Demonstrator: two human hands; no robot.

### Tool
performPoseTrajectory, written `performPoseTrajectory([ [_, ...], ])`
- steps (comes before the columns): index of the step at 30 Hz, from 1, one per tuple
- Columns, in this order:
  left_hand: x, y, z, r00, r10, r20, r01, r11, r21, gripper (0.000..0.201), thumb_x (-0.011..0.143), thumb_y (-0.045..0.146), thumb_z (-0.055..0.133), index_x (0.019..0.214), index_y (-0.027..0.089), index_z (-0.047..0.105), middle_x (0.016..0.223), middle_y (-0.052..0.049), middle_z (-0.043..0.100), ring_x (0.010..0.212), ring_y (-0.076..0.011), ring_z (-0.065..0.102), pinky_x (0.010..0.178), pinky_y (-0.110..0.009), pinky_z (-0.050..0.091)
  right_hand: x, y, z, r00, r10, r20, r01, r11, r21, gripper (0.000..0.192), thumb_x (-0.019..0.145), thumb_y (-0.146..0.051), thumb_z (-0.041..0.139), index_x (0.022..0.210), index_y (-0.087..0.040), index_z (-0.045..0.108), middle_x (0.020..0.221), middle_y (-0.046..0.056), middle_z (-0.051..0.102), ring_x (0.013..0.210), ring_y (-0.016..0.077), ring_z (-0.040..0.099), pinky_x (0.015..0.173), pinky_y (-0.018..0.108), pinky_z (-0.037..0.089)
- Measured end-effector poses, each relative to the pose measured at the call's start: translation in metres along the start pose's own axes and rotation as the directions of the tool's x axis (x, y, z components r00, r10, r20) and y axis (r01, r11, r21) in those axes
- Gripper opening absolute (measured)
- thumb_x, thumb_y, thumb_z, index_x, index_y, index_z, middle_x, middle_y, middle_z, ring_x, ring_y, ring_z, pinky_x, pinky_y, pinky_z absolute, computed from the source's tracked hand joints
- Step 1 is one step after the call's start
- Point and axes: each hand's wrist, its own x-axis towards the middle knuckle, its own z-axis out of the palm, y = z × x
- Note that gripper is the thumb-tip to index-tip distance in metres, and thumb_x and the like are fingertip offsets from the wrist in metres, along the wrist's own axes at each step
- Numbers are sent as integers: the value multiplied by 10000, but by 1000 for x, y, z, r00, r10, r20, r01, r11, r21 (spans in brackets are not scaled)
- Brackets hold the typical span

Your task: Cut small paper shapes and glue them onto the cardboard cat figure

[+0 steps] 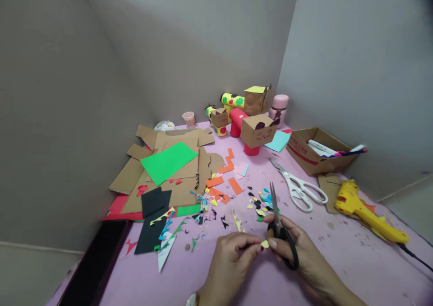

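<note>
Just below the heap of coloured paper shapes point(262, 200) already cut, the left hand point(230, 263) pinches a yellow scrap point(264, 243) beside the right hand point(304, 256), which holds closed black scissors point(279, 227), trimming apparently unfinished.

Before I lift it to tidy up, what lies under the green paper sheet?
The green paper sheet lies on flat brown cardboard pieces, which rest on red paper. Whatever lies directly beneath the green sheet's middle is covered.

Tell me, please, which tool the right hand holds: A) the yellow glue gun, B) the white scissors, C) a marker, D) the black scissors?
D: the right hand grips the black scissors, while the white scissors and glue gun lie untouched on the table.
</note>
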Motion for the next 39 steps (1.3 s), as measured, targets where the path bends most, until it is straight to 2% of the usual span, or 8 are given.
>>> performPoseTrajectory([
  [5,-2,0,4,996,-75,-42,70,992,-106,147,802,249,622,784,213,764,752,-43,753,665,-172,652,643,-228,480,1,1,-2,1000,-11,28,13,998,-59,424,618,-366,802,961,-210,606,590,-58,549,526,110,413,479,209,301],
  [13,-1,1,9,981,-194,-9,182,932,-313,133,769,245,643,744,193,763,732,-37,757,656,-169,642,617,-222,473,-1,3,1,998,-54,-37,52,996,-69,412,619,-396,796,943,-216,616,590,-57,541,534,113,420,483,213,306],
  [31,-3,1,9,992,-115,-49,101,969,-227,146,792,215,623,761,229,765,746,-27,757,687,-179,662,649,-227,486,-2,2,2,999,-30,-37,27,996,-88,442,606,-413,795,954,-214,610,579,-57,546,501,114,415,463,211,296],
  [39,-2,3,10,981,-190,-26,172,930,-324,131,764,212,638,730,189,762,729,-47,756,660,-175,649,603,-219,469,-1,4,-1,999,-36,-2,36,997,-71,418,630,-383,790,966,-216,605,590,-60,552,518,110,424,471,214,307],
])
